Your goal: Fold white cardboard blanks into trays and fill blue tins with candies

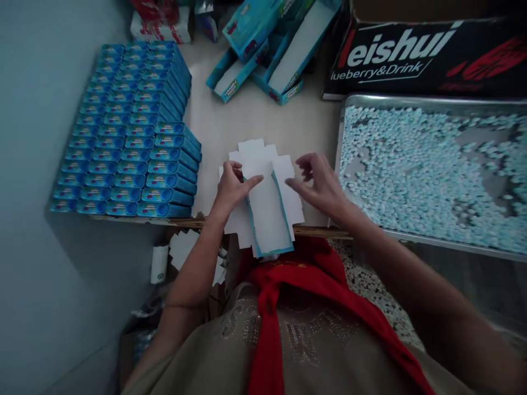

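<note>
In front of me at the table edge is a partly folded cardboard box [269, 219], white inside with blue edges and raised side walls. It rests on a stack of flat white cardboard blanks [289, 189] with stepped edges. My left hand [231, 189] grips the box's left wall near its far end, the thumb over the inside and the fingers outside. To the right of the box, my right hand [319, 184] hovers apart from it, thumb stretched out and fingers loosely bent, with nothing visible in it.
Packed blue boxes [123, 131] stand in rows on the left. A metal tray [342, 137] of small pale-blue candies [428, 170] lies right. Open blue boxes [296, 49] and a black carton [395, 60] are at the back. More white blanks [185, 249] sit below the table edge.
</note>
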Motion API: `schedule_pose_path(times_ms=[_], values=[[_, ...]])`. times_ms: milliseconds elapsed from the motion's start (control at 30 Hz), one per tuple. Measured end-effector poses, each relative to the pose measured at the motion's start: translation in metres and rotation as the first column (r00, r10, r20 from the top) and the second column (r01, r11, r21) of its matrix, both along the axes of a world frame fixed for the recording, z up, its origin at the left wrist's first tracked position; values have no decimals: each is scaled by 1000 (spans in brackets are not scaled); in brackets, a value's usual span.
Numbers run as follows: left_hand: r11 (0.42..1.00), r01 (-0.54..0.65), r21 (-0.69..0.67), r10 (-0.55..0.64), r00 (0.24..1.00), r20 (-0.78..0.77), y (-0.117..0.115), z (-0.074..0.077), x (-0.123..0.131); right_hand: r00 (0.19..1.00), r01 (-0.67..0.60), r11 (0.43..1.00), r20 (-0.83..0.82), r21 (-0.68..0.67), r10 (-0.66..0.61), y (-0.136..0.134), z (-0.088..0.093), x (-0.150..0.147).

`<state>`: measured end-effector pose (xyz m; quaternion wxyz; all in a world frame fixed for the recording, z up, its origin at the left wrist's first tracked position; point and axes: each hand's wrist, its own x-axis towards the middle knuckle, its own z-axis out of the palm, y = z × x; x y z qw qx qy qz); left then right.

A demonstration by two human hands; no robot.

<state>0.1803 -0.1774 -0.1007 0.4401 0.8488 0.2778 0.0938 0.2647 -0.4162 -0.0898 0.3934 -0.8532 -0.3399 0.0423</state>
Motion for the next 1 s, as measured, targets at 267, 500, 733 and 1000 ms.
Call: schedule_pose_path(times_ms=[267, 500, 733, 1000], values=[[989, -147, 26, 141, 979, 146, -33, -18, -17, 963, 175, 961, -166, -214, -213, 48, -35, -24], [987, -128, 97, 114, 984, 134, -38, -19, -11, 976, 218, 926, 44, -307, -215, 52, -24, -49], [968, -232, -100, 239, 969, 63, -22, -17, 3, 995, 95, 945, 18, -313, -94, 48, -19, -38], [970, -240, 43, 233, 964, 127, -31, -13, 4, 990, 69, 944, -93, -323, -104, 43, -29, -25]])
